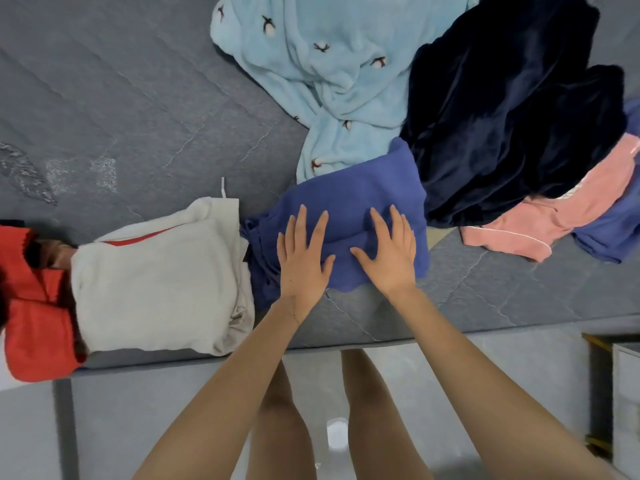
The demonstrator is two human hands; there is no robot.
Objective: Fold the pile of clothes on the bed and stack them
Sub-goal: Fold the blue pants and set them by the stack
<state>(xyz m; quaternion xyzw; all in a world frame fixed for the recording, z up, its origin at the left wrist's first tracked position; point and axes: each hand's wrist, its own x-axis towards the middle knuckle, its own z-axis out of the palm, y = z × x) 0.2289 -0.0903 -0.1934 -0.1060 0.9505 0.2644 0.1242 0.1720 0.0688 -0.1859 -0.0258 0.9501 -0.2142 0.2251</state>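
Note:
A folded blue garment (349, 199) lies near the front edge of the grey bed (121, 116). My left hand (303, 259) and my right hand (389, 252) press flat on it side by side, fingers straight and spread. Left of it sits a folded white garment (159, 282) with a red piece (38, 327) beyond it at the bed's left end. Behind lie unfolded clothes: a light blue fleece with small bird prints (311, 64), a dark navy velvet piece (509, 126), a pink garment (561, 216) and another blue piece (609, 237).
The bed's front edge runs across below my hands, with grey floor (467, 368) beneath it. My bare legs stand at the bed edge. A white box with a yellow frame (623, 393) stands on the floor at the right.

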